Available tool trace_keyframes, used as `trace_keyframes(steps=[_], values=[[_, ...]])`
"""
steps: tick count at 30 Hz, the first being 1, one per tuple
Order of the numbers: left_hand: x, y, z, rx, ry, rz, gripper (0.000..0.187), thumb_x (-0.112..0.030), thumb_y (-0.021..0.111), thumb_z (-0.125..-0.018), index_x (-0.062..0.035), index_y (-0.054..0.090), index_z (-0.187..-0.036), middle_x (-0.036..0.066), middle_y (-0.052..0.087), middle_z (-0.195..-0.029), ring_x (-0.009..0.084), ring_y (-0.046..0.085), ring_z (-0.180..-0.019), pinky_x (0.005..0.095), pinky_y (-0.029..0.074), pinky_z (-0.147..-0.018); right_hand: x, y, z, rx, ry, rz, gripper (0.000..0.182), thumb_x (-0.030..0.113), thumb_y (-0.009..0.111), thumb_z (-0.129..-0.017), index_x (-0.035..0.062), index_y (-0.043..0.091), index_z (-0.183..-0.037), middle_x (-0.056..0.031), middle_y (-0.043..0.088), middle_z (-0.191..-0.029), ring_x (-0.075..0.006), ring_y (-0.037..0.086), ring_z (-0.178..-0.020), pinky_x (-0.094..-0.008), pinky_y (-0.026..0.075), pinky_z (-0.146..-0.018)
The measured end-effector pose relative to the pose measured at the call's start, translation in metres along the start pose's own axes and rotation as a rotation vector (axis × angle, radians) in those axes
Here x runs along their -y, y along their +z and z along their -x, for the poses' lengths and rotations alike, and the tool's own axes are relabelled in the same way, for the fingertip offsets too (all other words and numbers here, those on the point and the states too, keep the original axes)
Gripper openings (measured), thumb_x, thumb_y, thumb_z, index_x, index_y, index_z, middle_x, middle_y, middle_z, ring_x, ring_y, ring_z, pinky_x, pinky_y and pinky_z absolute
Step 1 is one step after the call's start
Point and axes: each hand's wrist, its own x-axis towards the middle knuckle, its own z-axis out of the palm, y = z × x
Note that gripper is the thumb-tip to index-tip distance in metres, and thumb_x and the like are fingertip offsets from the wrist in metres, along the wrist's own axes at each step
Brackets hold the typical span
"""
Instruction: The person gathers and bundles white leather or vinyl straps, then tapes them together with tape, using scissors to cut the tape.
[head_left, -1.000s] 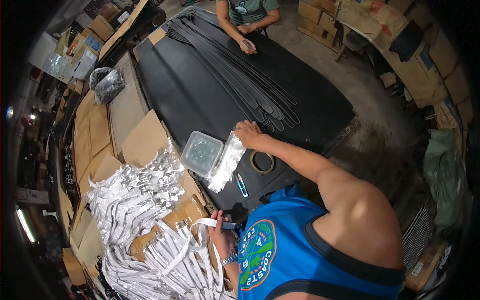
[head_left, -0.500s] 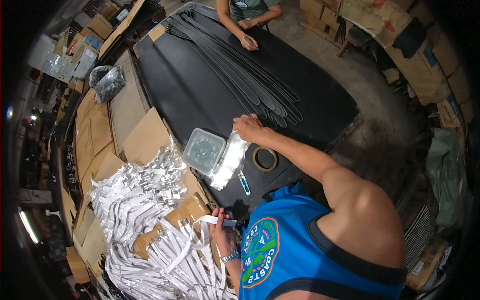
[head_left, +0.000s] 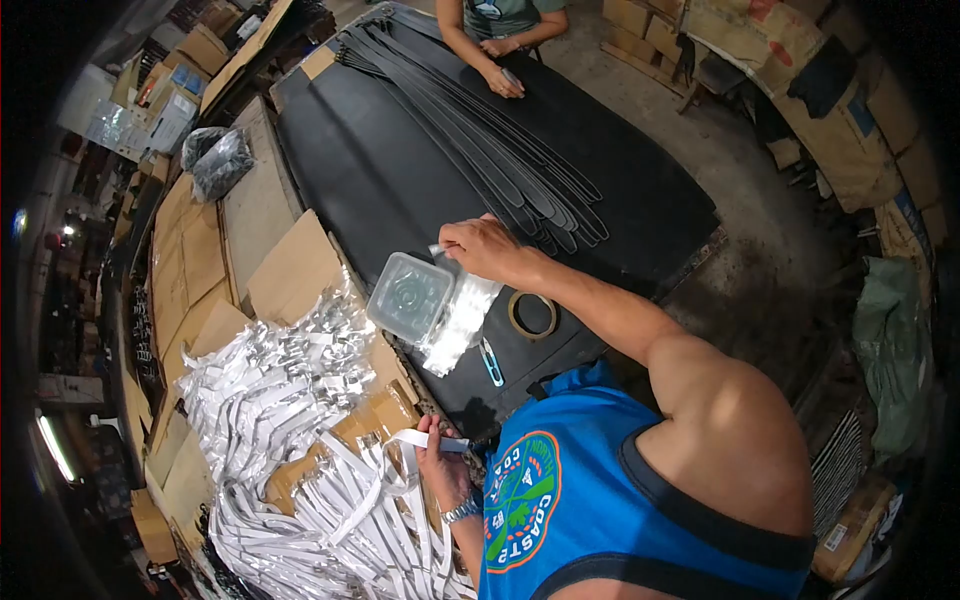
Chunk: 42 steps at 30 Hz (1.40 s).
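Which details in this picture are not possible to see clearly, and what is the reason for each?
- Head view: the small item pinched in the right hand over the plastic container is too small to identify.
- Contents of the clear bag: glare blurs them.
- Left hand holds a white strap; its fingertips are hidden behind it.
- The co-worker is cut off by the top edge.

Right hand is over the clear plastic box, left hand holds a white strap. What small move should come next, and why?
Probably bring the right hand back toward the white strap in the left hand. Its fingers seem to pinch a small piece above the clear box, and the strap end is held ready.
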Motion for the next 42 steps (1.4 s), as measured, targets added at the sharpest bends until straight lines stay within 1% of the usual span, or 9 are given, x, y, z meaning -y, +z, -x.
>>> trace_keyframes(steps=[3, 7, 11, 15, 19, 26, 30, 33, 42], values=[[-0.007, 0.010, 0.009, 0.009, 0.055, 0.003, 0.035, -0.008, 0.064, -0.091, -0.0047, 0.055, -0.125, 0.006, 0.064, -0.116, 0.0139, 0.061, -0.092, 0.0265, 0.051, -0.079, 0.017, 0.005, 0.003, -0.074, -0.109, 0.004, 0.008, 0.016, 0.061, -0.085, 0.0083, 0.061, -0.086, -0.0070, 0.066, -0.082, -0.0290, 0.065, -0.083, -0.0441, 0.044, -0.077], [-0.009, 0.014, 0.010, 0.022, 0.143, -0.079, 0.041, -0.007, 0.063, -0.091, -0.0028, 0.052, -0.131, 0.007, 0.062, -0.122, 0.0133, 0.060, -0.095, 0.0267, 0.050, -0.081, 0.048, 0.037, 0.036, 0.161, -0.330, 0.128, 0.007, 0.018, 0.061, -0.082, 0.0105, 0.062, -0.081, -0.0086, 0.064, -0.077, -0.0306, 0.065, -0.080, -0.0458, 0.048, -0.067], [-0.011, 0.027, 0.011, 0.036, 0.227, -0.125, 0.043, -0.006, 0.062, -0.092, -0.0009, 0.050, -0.133, 0.008, 0.059, -0.126, 0.0129, 0.059, -0.097, 0.0276, 0.049, -0.083, 0.094, 0.055, 0.082, 0.561, -0.280, -0.087, 0.012, 0.020, 0.061, -0.082, 0.0103, 0.067, -0.086, -0.0118, 0.067, -0.079, -0.0329, 0.066, -0.080, -0.0487, 0.047, -0.075], [-0.017, 0.029, 0.014, 0.160, 0.206, -0.162, 0.041, -0.006, 0.062, -0.092, -0.0003, 0.051, -0.131, 0.007, 0.061, -0.120, 0.0133, 0.059, -0.096, 0.0278, 0.048, -0.083, 0.115, 0.076, 0.107, 0.574, -0.248, -0.429, 0.013, 0.018, 0.060, -0.082, 0.0087, 0.066, -0.088, -0.0112, 0.070, -0.081, -0.0341, 0.068, -0.080, -0.0485, 0.048, -0.073], [-0.015, 0.017, 0.006, 0.144, 0.161, -0.218, 0.037, -0.007, 0.065, -0.090, 0.0012, 0.055, -0.125, 0.007, 0.064, -0.112, 0.0128, 0.060, -0.095, 0.0261, 0.048, -0.081, 0.120, 0.075, 0.100, 0.574, -0.319, -0.250, 0.012, 0.017, 0.061, -0.081, 0.0079, 0.062, -0.088, -0.0093, 0.070, -0.079, -0.0326, 0.068, -0.078, -0.0450, 0.049, -0.071], [-0.016, 0.022, -0.010, 0.087, 0.257, -0.423, 0.022, -0.009, 0.069, -0.088, -0.0001, 0.062, -0.107, 0.004, 0.066, -0.096, 0.0120, 0.060, -0.081, 0.0248, 0.047, -0.072, 0.116, 0.072, 0.094, 0.529, -0.169, -0.502, 0.024, 0.027, 0.062, -0.082, 0.0071, 0.062, -0.096, -0.0108, 0.068, -0.083, -0.0311, 0.066, -0.085, -0.0445, 0.049, -0.074], [-0.013, 0.019, -0.019, -0.005, 0.256, -0.165, 0.016, -0.009, 0.068, -0.090, -0.0016, 0.062, -0.102, 0.007, 0.066, -0.090, 0.0150, 0.061, -0.073, 0.0277, 0.050, -0.067, 0.066, 0.093, 0.098, 0.535, -0.037, -0.319, 0.035, 0.036, 0.059, -0.086, 0.0061, 0.064, -0.103, -0.0199, 0.067, -0.092, -0.0373, 0.065, -0.091, -0.0472, 0.050, -0.079], [-0.019, 0.018, -0.014, -0.012, 0.304, -0.160, 0.016, -0.013, 0.065, -0.092, -0.0017, 0.060, -0.103, 0.005, 0.065, -0.091, 0.0128, 0.061, -0.077, 0.0259, 0.049, -0.066, 0.014, 0.115, 0.097, 0.739, 0.054, 0.053, 0.034, 0.033, 0.061, -0.085, 0.0051, 0.065, -0.103, -0.0196, 0.065, -0.108, -0.0369, 0.061, -0.105, -0.0481, 0.047, -0.089], [-0.074, 0.010, 0.023, 0.021, 0.281, 0.193, 0.013, -0.018, 0.063, -0.094, -0.0098, 0.058, -0.102, 0.002, 0.063, -0.094, 0.0096, 0.058, -0.076, 0.0237, 0.049, -0.066, -0.042, 0.136, 0.094, 0.613, -0.037, 0.302, 0.024, 0.026, 0.064, -0.081, 0.0074, 0.068, -0.096, -0.0143, 0.062, -0.100, -0.0346, 0.061, -0.100, -0.0516, 0.047, -0.088]])
